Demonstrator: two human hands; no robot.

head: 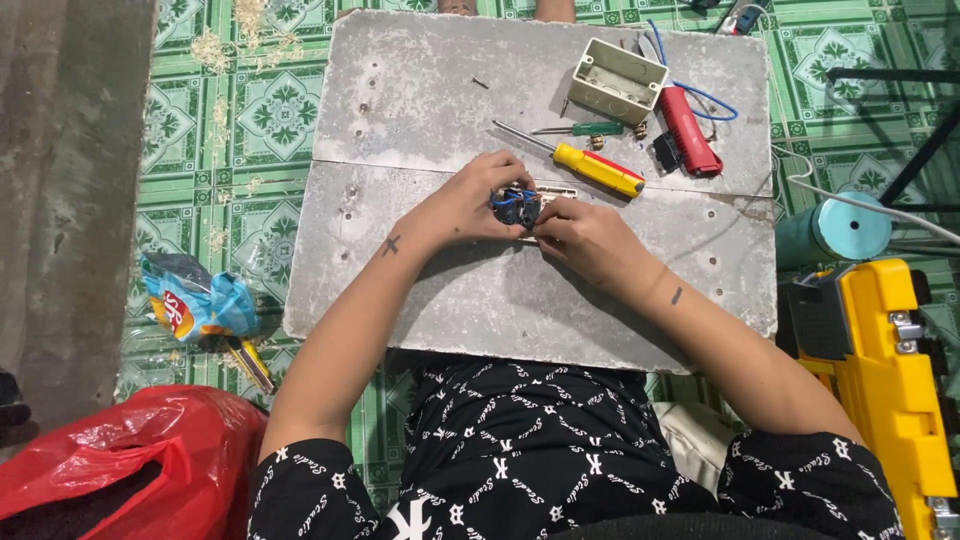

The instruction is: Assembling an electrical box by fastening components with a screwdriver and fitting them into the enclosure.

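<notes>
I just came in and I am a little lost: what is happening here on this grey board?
A person sits on the floor at a grey board. The left hand and right hand together hold a small dark electrical part with blue wires over the board. Beyond the hands lie a yellow-handled screwdriver, a small green screwdriver, a red tool and a pale plastic box.

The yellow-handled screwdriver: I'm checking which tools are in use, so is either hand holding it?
No, the yellow-handled screwdriver lies on the grey board, while both hands grip a small dark part.
</notes>
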